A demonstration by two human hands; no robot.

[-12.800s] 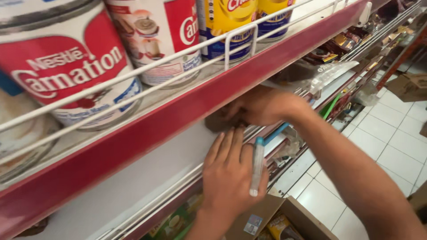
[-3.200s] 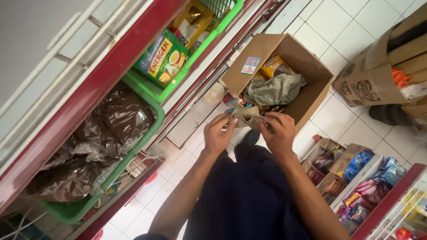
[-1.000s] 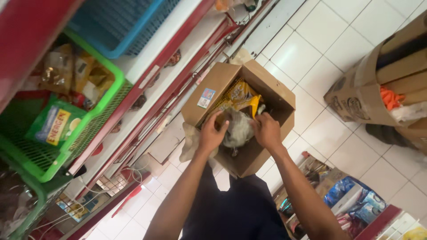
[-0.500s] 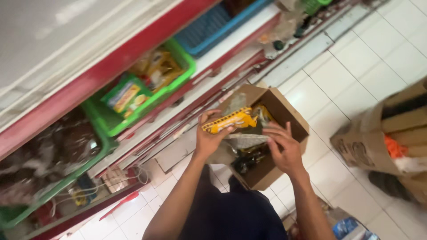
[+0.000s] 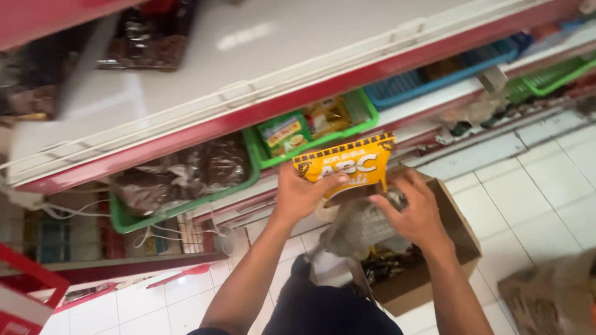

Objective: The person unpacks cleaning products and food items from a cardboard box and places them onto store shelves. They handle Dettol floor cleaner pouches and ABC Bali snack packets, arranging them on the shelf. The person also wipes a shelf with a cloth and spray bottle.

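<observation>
Two hands work over an open cardboard box (image 5: 459,248) on the white tiled floor (image 5: 546,180). At 12 o'clock above the box, the left hand (image 5: 301,195) grips a yellow packet (image 5: 344,166) with a black-checked top edge. At 3 o'clock from it, the right hand (image 5: 413,214) rests half-curled on a grey plastic bag (image 5: 360,226) in the box. Green baskets (image 5: 186,201) of packets line the red-edged shelf (image 5: 261,111) at 11 o'clock; bare tiles lie at 3 o'clock.

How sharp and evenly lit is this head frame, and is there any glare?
Head view: tilted, with motion blur softening the shelves; the yellow packet in the left hand stays fairly sharp; a glare patch sits on the white shelf top; the lower shelves lie in shade.
</observation>
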